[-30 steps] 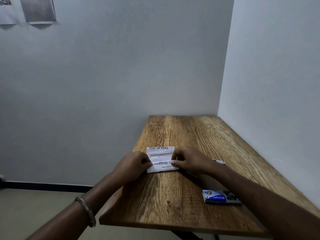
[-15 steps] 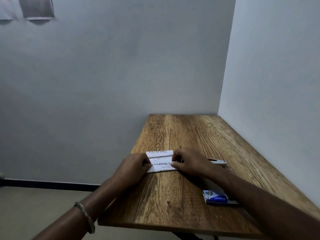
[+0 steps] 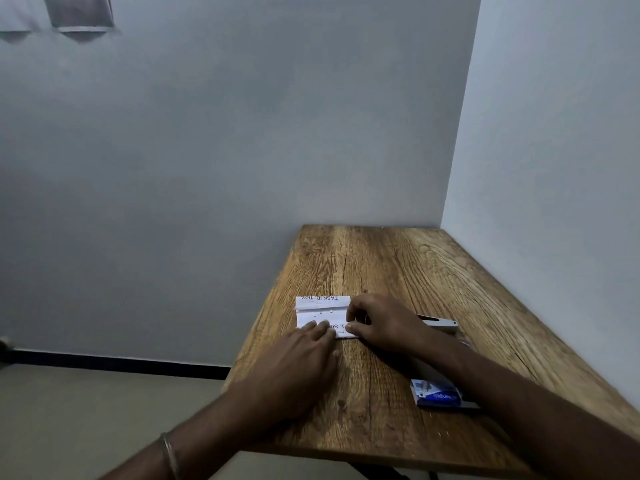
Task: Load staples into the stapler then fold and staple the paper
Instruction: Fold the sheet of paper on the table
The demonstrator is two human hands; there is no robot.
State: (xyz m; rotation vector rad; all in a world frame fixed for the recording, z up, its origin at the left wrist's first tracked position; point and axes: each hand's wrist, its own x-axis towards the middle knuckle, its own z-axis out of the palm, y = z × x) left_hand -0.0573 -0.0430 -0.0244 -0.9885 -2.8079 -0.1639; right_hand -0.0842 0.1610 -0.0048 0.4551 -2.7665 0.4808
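Wooden table (image 3: 398,265) | paper (image 3: 320,308) — "TASK ID 1624" | left hand (image 3: 298,358) flat on it | right hand (image 3: 384,323) grip pinches edge

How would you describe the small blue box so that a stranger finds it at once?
Start at the brown wooden table in the corner. Near its front right edge, beside the right forearm, lies the small blue-and-white cardboard staple box. It is the only blue thing there; the folded white paper and grey metal stapler lie farther back.
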